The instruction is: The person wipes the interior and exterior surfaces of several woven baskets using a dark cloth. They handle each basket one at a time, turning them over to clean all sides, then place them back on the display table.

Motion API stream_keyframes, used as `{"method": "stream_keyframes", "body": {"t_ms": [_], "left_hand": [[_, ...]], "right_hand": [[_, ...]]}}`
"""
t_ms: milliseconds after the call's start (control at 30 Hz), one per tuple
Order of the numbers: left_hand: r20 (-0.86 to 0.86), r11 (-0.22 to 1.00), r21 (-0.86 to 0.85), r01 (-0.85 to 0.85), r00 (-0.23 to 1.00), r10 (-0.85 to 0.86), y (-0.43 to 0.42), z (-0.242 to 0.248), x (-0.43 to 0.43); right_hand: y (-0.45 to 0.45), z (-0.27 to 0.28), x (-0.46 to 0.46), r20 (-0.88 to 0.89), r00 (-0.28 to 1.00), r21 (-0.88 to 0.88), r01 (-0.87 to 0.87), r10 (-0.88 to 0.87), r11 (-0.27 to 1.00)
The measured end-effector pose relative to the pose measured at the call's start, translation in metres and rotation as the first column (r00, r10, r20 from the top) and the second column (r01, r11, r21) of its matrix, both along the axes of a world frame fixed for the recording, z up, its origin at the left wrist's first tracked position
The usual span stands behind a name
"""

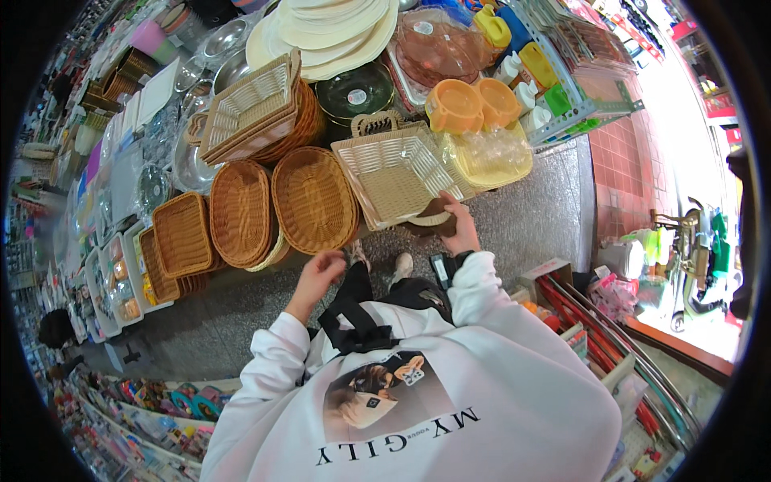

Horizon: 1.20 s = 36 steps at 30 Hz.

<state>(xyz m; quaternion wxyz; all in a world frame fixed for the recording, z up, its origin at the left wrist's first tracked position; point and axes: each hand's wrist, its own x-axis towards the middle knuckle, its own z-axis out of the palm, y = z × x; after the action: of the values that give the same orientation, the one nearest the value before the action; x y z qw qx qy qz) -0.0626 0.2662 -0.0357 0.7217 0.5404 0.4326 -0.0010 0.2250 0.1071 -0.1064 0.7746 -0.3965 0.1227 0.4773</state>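
My right hand grips a dark brown cloth at the front rim of a rectangular cream woven basket. Part of that basket's near handle shows through the cloth's folds. My left hand hangs just in front of an oval brown wicker basket, its fingers loosely curled and slightly blurred. I see nothing in it, though the inside of its grasp is hidden. Left of that stands another oval wicker basket, beside a stack of rectangular brown baskets.
Behind are stacked rectangular baskets, round cream mats and a dark glass plate. Orange double bowls sit on yellow trays at the right. A metal shelf frame juts out there. Red poles lean by my right elbow.
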Motion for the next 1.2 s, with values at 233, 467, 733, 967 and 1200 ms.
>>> {"method": "stream_keyframes", "body": {"t_ms": [233,467,733,967,1200], "left_hand": [[0.258,0.895,-0.322,-0.309,0.881,0.397,0.0,0.032,0.027],[0.338,0.817,-0.433,-0.38,0.772,0.538,-0.023,0.043,0.03],[0.377,0.928,-0.213,-0.307,0.85,0.368,-0.058,0.064,0.058],[0.411,0.998,-0.049,-0.047,0.909,0.063,-0.089,0.074,0.073],[0.302,0.994,0.026,-0.11,0.948,0.097,-0.09,0.079,0.048]], "right_hand": [[-0.053,0.098,-0.026,0.153,0.959,0.017,-0.246,0.241,0.969],[-0.09,0.126,-0.008,0.409,0.707,-0.285,-0.501,0.577,0.817],[-0.094,0.208,0.038,0.62,0.746,-0.09,-0.238,0.241,0.967],[0.023,0.137,0.002,0.919,0.165,-0.387,0.201,0.359,0.9],[0.028,0.121,-0.073,0.91,0.117,-0.36,-0.25,0.397,0.899]]}}
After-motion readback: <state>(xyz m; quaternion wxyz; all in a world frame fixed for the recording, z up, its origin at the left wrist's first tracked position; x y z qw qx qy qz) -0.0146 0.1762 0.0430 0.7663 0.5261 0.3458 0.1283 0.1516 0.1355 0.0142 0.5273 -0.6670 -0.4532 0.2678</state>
